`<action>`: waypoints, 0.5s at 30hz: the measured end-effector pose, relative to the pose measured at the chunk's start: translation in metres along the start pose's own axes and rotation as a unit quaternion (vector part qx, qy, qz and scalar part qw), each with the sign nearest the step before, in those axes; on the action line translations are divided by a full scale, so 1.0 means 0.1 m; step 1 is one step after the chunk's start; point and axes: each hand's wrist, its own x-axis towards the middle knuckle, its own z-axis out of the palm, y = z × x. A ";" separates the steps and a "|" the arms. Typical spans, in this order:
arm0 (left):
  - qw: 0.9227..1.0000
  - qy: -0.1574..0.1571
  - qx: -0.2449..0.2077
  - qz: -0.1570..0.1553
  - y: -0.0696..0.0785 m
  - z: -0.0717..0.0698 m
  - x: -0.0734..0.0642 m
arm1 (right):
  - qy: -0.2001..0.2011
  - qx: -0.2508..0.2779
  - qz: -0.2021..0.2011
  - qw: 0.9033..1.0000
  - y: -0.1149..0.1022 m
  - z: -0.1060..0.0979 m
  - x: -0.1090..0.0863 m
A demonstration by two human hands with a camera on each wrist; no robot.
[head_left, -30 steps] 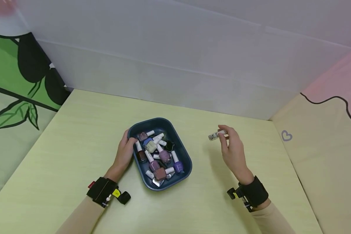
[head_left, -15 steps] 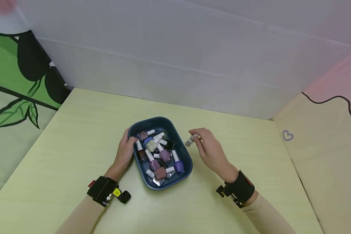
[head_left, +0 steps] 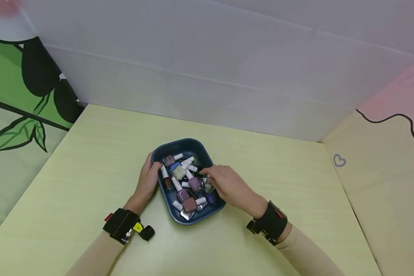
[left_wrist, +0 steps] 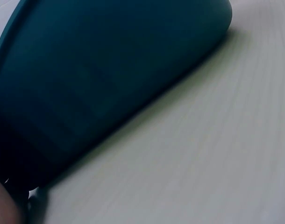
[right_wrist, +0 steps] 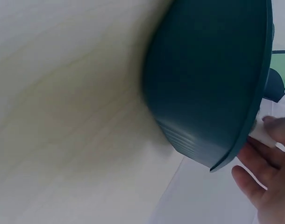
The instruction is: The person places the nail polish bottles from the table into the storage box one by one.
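A dark blue plastic basin (head_left: 183, 143) holds several nail polish bottles with white caps, among them a mauve bottle (head_left: 194, 184) and a brownish-pink bottle (head_left: 189, 205). My left hand (head_left: 147, 180) grips the basin's left rim, thumb over the edge. My right hand (head_left: 229, 186) reaches over the right rim, pinching a clear nail polish bottle (head_left: 208, 187) by its white cap (right_wrist: 262, 134). That bottle is inside the basin, just below the fingers, and partly hidden by the hand. The basin's outer wall (left_wrist: 114, 60) fills much of the left wrist view.
The basin stands on a pale wood-patterned table (head_left: 117, 126). Behind it rises a plain grey-white backdrop (head_left: 193, 69). Printed side panels border the table, green leaves (head_left: 17, 136) on the left and a small drawn heart (head_left: 339, 160) on the right.
My right hand has moved left from above the table to over the basin, bringing the clear nail polish bottle inside. My left hand and the basin have stayed in place.
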 end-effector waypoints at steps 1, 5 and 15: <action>1.000 0.000 0.002 -0.001 0.00 0.00 0.00 | -0.013 -0.010 -0.006 1.000 0.00 0.00 0.01; 1.000 0.002 0.008 -0.004 0.01 0.00 0.00 | -0.067 -0.044 -0.036 0.996 -0.01 0.01 0.04; 1.000 -0.003 0.010 0.000 -0.01 0.00 0.01 | -0.075 -0.005 -0.016 0.997 0.04 0.07 0.12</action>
